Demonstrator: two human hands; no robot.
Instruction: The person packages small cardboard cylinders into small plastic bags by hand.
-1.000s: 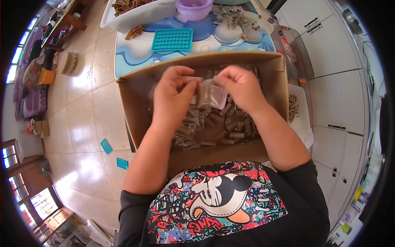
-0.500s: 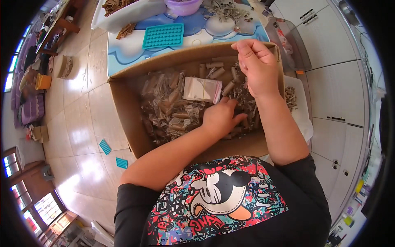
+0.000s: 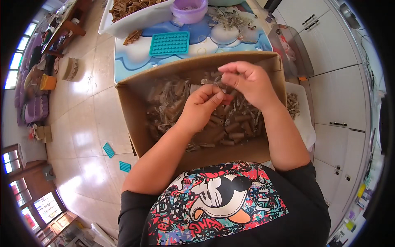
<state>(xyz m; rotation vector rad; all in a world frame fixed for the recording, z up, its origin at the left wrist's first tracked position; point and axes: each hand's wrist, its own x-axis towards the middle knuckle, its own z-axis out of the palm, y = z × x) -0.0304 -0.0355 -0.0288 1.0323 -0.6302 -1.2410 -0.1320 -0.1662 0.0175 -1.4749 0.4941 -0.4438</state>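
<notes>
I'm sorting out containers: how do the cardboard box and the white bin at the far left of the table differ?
The cardboard box is brown; the bin is white. The box holds brown tubes and clear wrappers; the bin holds flat brown pieces. The left hand and right hand are over the box, neither over the bin. Both are open-topped.

Box (image 3: 128,111) in matt cardboard — small bags (image 3: 175,101) in clear, glossy plastic — floor (image 3: 88,123) in smooth, shiny tile.

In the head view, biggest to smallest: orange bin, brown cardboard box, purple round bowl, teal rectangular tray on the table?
1. Cardboard box
2. Teal tray, purple bowl: too alike to rank
3. Orange bin
</notes>
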